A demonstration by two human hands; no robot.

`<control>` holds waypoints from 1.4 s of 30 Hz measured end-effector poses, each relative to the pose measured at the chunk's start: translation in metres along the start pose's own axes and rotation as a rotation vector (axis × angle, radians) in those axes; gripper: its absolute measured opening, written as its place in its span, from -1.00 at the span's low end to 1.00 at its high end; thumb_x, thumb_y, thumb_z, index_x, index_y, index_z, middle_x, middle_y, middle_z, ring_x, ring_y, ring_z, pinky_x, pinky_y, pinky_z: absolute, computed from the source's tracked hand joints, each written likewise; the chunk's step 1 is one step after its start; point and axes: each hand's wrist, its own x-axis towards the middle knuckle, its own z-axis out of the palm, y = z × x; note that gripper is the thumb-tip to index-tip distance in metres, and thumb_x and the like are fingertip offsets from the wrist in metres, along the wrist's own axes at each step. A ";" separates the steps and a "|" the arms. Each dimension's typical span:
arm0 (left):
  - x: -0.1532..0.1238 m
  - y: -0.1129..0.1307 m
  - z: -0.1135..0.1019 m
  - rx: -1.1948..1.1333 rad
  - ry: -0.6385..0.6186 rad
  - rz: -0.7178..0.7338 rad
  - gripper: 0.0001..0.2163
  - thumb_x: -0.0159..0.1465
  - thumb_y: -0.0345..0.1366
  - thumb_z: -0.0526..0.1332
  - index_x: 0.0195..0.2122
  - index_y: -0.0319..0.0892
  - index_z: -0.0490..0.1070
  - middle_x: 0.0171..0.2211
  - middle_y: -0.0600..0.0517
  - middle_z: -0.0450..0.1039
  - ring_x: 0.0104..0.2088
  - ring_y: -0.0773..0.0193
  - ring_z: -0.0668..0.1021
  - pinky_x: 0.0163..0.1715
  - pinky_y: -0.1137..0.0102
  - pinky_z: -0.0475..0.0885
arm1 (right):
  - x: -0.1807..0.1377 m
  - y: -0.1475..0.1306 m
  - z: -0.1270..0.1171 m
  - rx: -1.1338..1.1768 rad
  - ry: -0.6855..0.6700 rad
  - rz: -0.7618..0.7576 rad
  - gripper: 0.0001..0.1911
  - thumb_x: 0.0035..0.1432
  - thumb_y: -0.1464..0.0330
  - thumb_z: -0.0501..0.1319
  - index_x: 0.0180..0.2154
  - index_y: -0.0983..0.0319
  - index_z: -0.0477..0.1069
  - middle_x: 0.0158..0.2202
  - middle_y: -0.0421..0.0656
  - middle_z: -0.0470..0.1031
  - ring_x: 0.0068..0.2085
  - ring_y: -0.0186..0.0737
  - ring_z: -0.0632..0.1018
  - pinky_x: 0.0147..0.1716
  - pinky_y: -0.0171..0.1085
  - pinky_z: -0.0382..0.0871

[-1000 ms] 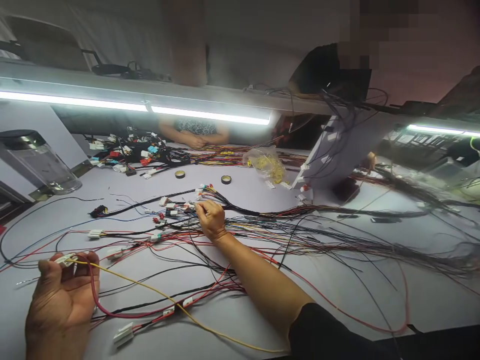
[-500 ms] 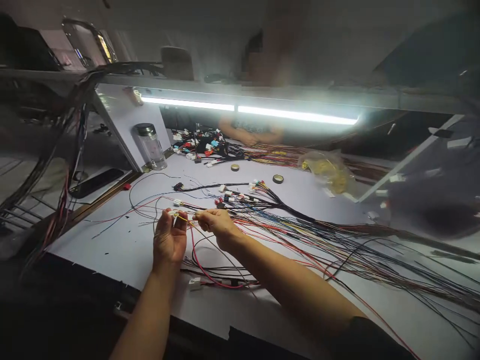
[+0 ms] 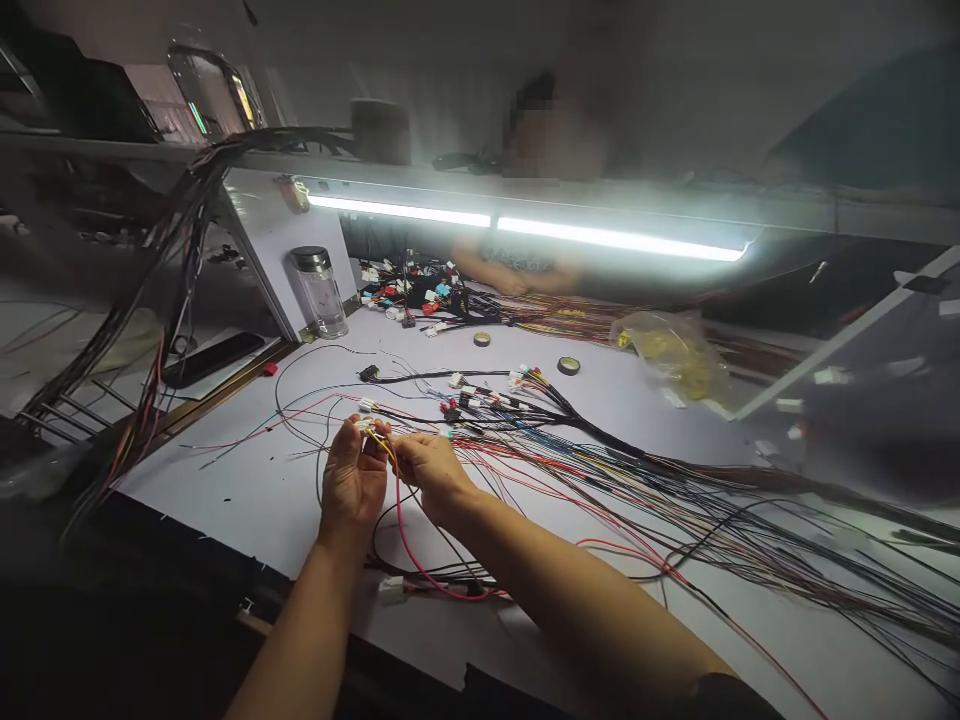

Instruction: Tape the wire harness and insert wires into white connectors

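Observation:
My left hand (image 3: 355, 480) is closed on a small white connector (image 3: 365, 426), pinched between thumb and fingers, palm turned up. Yellow and red wires come out of its right side. Against those wires, just right of the connector, my right hand (image 3: 431, 468) is closed in a pinch on a wire; its fingertips are partly hidden. The red wire (image 3: 400, 520) loops down from the connector toward the table. Beyond my hands lies a black-sleeved wiring harness (image 3: 600, 432) with several white connectors at its branch ends.
Loose wires (image 3: 720, 530) spread across the right of the table. Two tape rolls (image 3: 568, 366), a glass bottle (image 3: 322, 295) and a plastic bag with yellow contents (image 3: 671, 355) stand farther back. A phone (image 3: 214, 360) lies left. Another person's forearms (image 3: 514, 278) rest behind the lamp (image 3: 622, 238).
My right hand has come closer to the connector in my left hand, so the two hands are now nearly touching. The whole view has shifted slightly.

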 end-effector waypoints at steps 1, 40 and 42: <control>0.000 0.000 -0.001 0.015 -0.012 0.006 -0.73 -0.06 -0.25 0.49 -0.34 -0.14 0.53 -0.39 0.05 0.54 -0.33 0.30 0.57 -0.26 0.40 0.48 | 0.000 0.000 0.000 -0.005 0.006 -0.002 -0.74 -0.20 0.33 0.22 -0.75 0.24 0.18 -0.74 -0.36 0.09 -0.61 -0.49 0.07 -0.56 -0.36 -0.11; -0.005 -0.012 0.005 0.161 -0.024 0.057 -0.76 -0.02 -0.30 0.47 -0.34 -0.21 0.53 -0.39 0.04 0.51 -0.39 0.39 0.52 -0.28 0.46 0.43 | -0.002 0.000 -0.031 -1.042 0.054 -0.675 -0.78 0.28 0.28 0.15 -0.25 0.18 0.57 -0.29 -0.12 0.59 -0.28 -0.25 0.52 -0.23 -0.33 0.26; -0.005 -0.012 0.006 0.154 -0.034 0.063 -0.73 -0.03 -0.31 0.47 -0.30 -0.21 0.54 -0.38 0.03 0.51 -0.36 0.37 0.52 -0.25 0.44 0.44 | -0.004 -0.001 -0.033 -1.005 0.059 -0.686 -0.79 0.26 0.29 0.17 -0.21 0.17 0.57 -0.24 -0.12 0.60 -0.26 -0.26 0.53 -0.21 -0.33 0.28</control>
